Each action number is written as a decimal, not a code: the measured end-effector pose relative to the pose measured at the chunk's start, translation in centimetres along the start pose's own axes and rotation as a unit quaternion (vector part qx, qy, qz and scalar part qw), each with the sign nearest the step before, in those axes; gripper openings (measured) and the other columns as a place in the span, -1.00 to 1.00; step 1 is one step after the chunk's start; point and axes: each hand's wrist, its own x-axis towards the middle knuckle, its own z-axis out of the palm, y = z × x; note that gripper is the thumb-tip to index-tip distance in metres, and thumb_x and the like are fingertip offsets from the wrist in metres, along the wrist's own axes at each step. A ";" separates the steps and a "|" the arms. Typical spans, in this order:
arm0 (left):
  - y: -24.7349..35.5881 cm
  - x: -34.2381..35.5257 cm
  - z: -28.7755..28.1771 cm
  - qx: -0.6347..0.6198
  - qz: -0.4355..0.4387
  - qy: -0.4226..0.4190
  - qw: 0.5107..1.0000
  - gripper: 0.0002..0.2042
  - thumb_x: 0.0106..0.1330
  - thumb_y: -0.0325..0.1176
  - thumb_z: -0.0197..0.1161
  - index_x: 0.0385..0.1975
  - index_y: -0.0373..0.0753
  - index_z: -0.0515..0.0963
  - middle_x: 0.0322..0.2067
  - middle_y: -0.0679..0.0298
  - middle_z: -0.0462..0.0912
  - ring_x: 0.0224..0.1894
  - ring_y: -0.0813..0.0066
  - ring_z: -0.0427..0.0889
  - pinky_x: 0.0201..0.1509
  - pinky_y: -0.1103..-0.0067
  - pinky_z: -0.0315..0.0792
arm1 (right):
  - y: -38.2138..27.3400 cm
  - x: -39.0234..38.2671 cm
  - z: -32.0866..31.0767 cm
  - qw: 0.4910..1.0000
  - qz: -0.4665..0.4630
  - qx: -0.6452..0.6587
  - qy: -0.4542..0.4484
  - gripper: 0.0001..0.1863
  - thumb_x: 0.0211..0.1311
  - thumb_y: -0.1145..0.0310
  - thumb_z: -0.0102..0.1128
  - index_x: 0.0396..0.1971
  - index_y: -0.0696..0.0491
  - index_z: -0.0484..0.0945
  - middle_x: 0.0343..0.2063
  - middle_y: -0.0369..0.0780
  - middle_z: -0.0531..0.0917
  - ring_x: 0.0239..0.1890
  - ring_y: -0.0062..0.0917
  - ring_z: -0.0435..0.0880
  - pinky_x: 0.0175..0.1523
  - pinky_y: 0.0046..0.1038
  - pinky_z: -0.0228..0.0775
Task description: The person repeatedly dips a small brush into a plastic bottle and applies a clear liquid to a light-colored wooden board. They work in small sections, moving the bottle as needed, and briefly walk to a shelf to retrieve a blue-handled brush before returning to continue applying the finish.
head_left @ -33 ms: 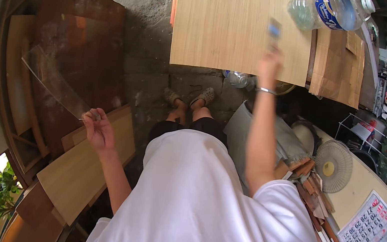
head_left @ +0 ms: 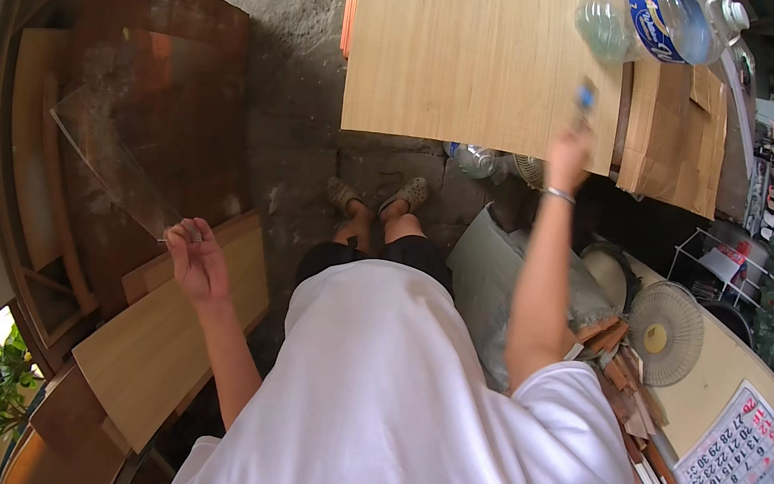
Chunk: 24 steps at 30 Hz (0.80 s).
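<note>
At the left, my left hand (head_left: pixel 199 260) is closed in a pinch on the corner of a thin transparent plastic sheet (head_left: pixel 107 154), which stretches up and away to the left. My right hand (head_left: pixel 571 150) is over the near right part of a light wood-grain board (head_left: pixel 458 51). Its fingers are wrapped round a small tool with a blue part (head_left: pixel 585 99); motion smears it, so its exact kind does not show. A large plastic bottle (head_left: pixel 645 21) with a blue label lies on its side at the board's far right, beyond the tool.
Folded cardboard (head_left: pixel 673 130) lies right of the board. A dark brown panel (head_left: pixel 159 84) stands at the left, near another light board (head_left: pixel 171 329). Wood offcuts (head_left: pixel 630 402), a fan (head_left: pixel 666 332) and a calendar (head_left: pixel 742 481) are at the right. Another bottle (head_left: pixel 476 160) sits below the board's edge.
My right hand has moved right and slightly nearer to me with the tool. The plastic sheet has shifted a little; my left hand stays in place.
</note>
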 end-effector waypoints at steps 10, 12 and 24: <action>0.8 3.0 -1.6 0.010 -0.012 0.002 1.000 -0.92 0.40 -0.39 0.18 -0.23 -0.22 0.55 -0.19 0.34 0.65 0.00 0.50 0.57 0.27 0.47 0.37 | -9.4 -15.0 15.3 0.930 -0.256 -0.121 -0.235 -0.75 0.26 0.26 0.04 -0.21 0.11 0.54 -0.46 0.03 0.67 -0.37 -0.04 0.68 -0.31 -0.05 0.51; 1.1 3.0 -1.4 0.008 -0.001 0.001 1.000 -0.93 0.40 -0.40 0.18 -0.22 -0.22 0.55 -0.19 0.33 0.65 0.00 0.50 0.57 0.26 0.46 0.37 | -14.8 -20.3 17.7 0.865 -0.350 0.008 -0.359 -0.68 0.28 0.26 0.04 0.03 -0.13 0.51 -0.40 0.02 0.68 -0.30 -0.04 0.68 -0.22 -0.04 0.50; -4.4 -4.8 -1.6 0.079 0.026 0.108 0.991 -0.93 0.36 -0.46 0.21 -0.21 -0.22 0.51 -0.19 0.20 0.67 -0.05 0.38 0.63 0.23 0.43 0.40 | 7.2 5.8 1.9 0.970 -0.185 -0.153 0.045 -0.69 0.36 0.11 0.03 -0.14 0.02 0.55 -0.40 -0.08 0.71 -0.30 -0.09 0.69 -0.27 -0.13 0.49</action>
